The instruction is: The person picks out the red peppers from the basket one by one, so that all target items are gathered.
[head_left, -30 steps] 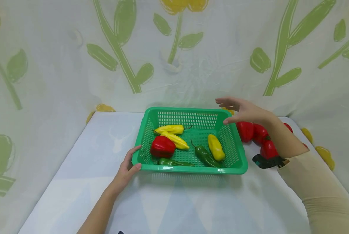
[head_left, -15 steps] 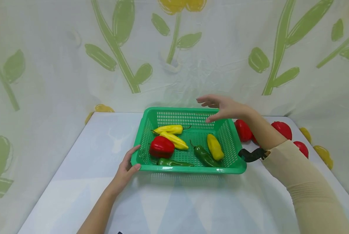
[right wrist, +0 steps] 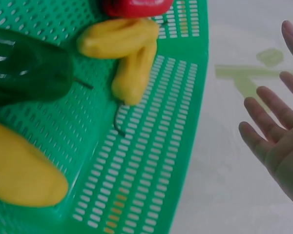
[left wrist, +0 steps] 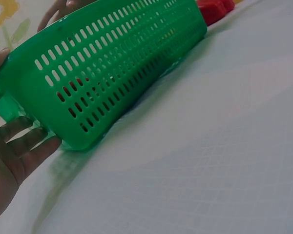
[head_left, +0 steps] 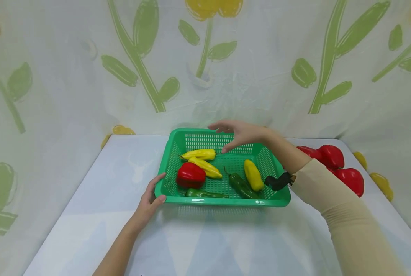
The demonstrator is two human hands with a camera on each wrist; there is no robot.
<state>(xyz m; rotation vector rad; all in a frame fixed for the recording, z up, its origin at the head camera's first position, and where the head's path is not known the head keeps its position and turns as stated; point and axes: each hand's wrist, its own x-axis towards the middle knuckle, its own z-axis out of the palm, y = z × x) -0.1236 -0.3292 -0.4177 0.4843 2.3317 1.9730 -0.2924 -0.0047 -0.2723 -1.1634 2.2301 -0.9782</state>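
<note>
A green plastic basket [head_left: 222, 201] stands on the table. At its front-left corner my left hand [head_left: 146, 205] holds on, thumb at the front rim; the left wrist view shows fingers [left wrist: 43, 152] against the outer wall. My right hand [head_left: 243, 132] hovers over the back of the basket, fingers spread and nothing in them; the right wrist view has it beside the long wall. Inside lie a red bell pepper [head_left: 190, 175], yellow peppers [head_left: 199, 154], another yellow pepper [head_left: 254, 175] on the right, a green pepper [head_left: 207, 193] along the front and a stemmed green pepper [head_left: 241, 186].
Several red bell peppers [head_left: 350, 180] lie on the table right of the basket, partly hidden behind the right arm. A flower-printed curtain [head_left: 239, 96] rises behind the table [head_left: 205, 237].
My right hand has moved left across the back of the basket, from its right rim toward the middle, and stays spread. The left hand and the basket stay in place.
</note>
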